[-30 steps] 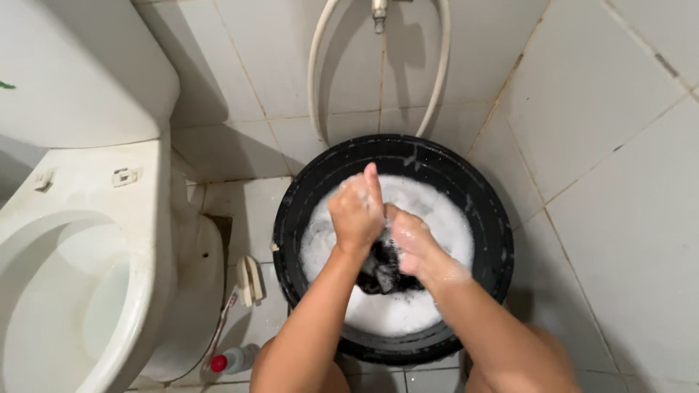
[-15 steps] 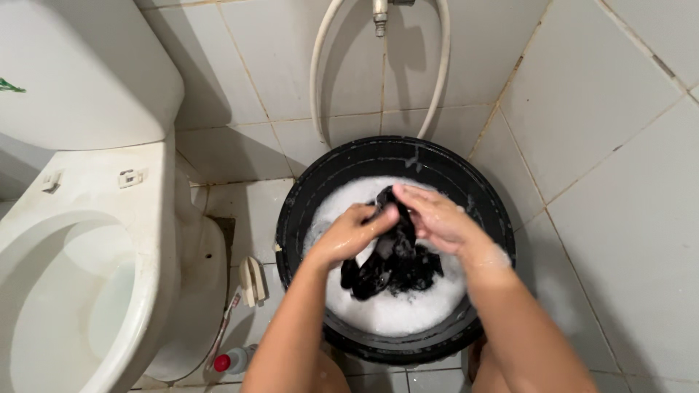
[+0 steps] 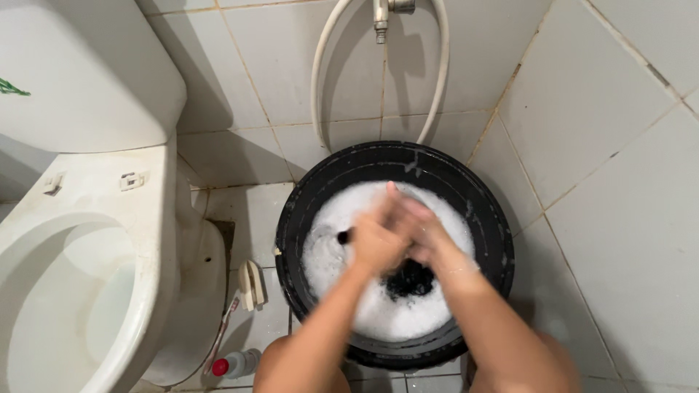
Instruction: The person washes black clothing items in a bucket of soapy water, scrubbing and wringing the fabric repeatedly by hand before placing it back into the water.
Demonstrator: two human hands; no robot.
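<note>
Tiled wall (image 3: 582, 94) and tiled floor (image 3: 247, 211) of a bathroom, seen from above. At left stands a white toilet (image 3: 87, 240) with its cistern against the wall. A round black basin (image 3: 313, 189) sits on the floor in the corner, filled with white suds (image 3: 328, 255); a pale hose (image 3: 320, 73) loops down the wall just behind its far rim.

Both forearms reach in from the lower edge and meet over the middle of the basin. The left hand (image 3: 375, 244) and right hand (image 3: 426, 236) are pressed against each other — motion-blurred, fingers pointing toward the wall. Each grip is closed on a dark wet cloth (image 3: 409, 280), most of which hangs just beneath the hands and rests in the suds; a small dark end shows at the left hand's outer side.

Between toilet base and basin lie a small pale brush (image 3: 251, 284), a toothbrush (image 3: 220, 331) and — nearest the lower edge — a small bottle with a red cap (image 3: 234, 362).
</note>
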